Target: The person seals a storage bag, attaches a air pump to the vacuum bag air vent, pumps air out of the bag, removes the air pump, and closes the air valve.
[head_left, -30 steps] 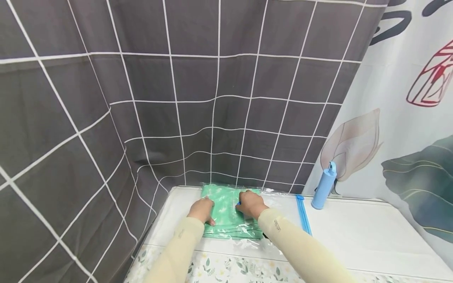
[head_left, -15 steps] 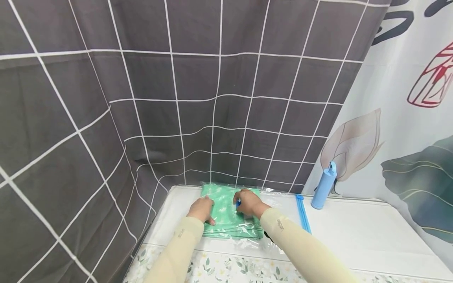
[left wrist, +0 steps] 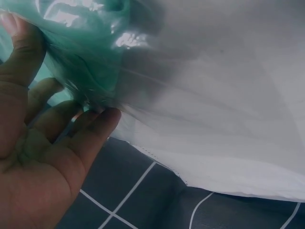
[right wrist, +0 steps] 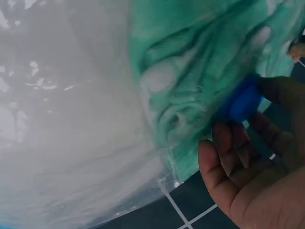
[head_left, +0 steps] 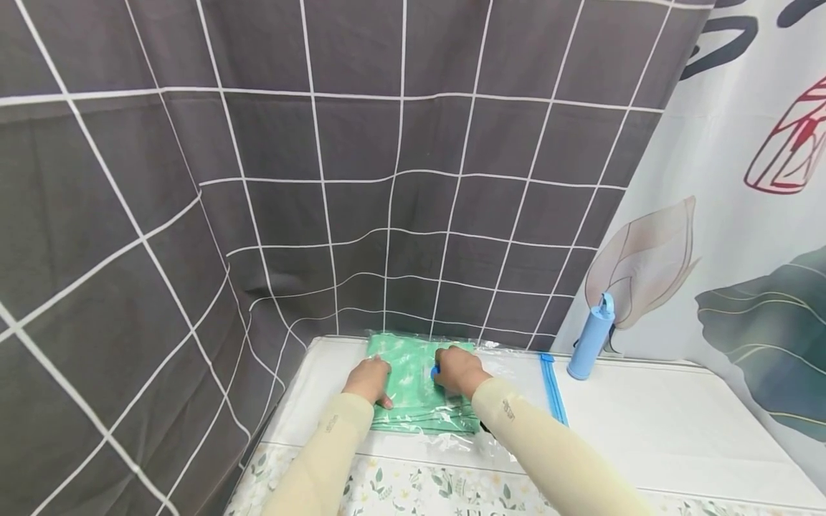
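Note:
A clear plastic storage bag (head_left: 510,367) lies flat on the white surface with a folded green cloth (head_left: 408,365) inside, printed with pale spots. On the bag's left side rests my left hand (head_left: 369,380). In the left wrist view its thumb lies on the plastic and its fairly straight fingers reach along the bag's edge. My right hand (head_left: 459,370) is over the right half of the cloth and pinches a round blue valve cap (right wrist: 245,100) between thumb and fingers, as the right wrist view shows. From the head, fingers cover most of the cap.
The bag's blue zip strip (head_left: 553,389) runs along its right end. Further right stands a light blue hand pump (head_left: 591,338) by the back edge. A dark gridded curtain (head_left: 348,215) borders the back and left; flowered fabric (head_left: 400,487) covers the front.
My right hand turned at the blue cap, showing more of it half a second ago, and is now turned back. The left hand has stayed in place.

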Motion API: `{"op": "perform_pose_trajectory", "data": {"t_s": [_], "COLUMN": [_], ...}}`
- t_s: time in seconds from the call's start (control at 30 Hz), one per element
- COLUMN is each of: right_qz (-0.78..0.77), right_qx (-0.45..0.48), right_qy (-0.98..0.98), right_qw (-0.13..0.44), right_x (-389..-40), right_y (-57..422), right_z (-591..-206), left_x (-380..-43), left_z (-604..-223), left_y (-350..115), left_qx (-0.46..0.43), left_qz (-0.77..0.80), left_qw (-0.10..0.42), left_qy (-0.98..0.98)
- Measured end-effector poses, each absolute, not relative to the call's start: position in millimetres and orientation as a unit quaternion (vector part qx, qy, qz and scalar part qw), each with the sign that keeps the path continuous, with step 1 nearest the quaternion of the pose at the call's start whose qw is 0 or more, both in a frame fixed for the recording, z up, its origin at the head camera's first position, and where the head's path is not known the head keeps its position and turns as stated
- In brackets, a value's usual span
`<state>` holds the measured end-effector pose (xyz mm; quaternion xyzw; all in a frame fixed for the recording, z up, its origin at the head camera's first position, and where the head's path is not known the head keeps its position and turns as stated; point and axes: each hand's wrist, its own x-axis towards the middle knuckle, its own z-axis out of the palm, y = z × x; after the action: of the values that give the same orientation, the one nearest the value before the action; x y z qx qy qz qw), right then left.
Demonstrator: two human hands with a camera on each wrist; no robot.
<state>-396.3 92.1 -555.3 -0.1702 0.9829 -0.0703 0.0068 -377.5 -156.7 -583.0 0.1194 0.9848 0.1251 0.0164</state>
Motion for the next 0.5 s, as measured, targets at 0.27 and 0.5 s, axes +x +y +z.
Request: {"op": "perform_pose_trajectory", "data": {"t_s": [0.27, 0.5], "right_qz": [-0.084, -0.046], "right_qx": [-0.152, -0.113], "right_qy": [0.984, 0.992], "right_qw": [0.025, 0.026], "right_x": [-389, -373], "right_y": [86, 78], "right_z": [-538, -525], "left_x": [-380, -364], "left_z": [-582, -562], "left_y": [-156, -153], "left_qx": [0.11, 0.108], "left_qz": [0.12, 0.153], "left_qw": [0.02, 0.024], "left_qy": [0.986, 0.982]}}
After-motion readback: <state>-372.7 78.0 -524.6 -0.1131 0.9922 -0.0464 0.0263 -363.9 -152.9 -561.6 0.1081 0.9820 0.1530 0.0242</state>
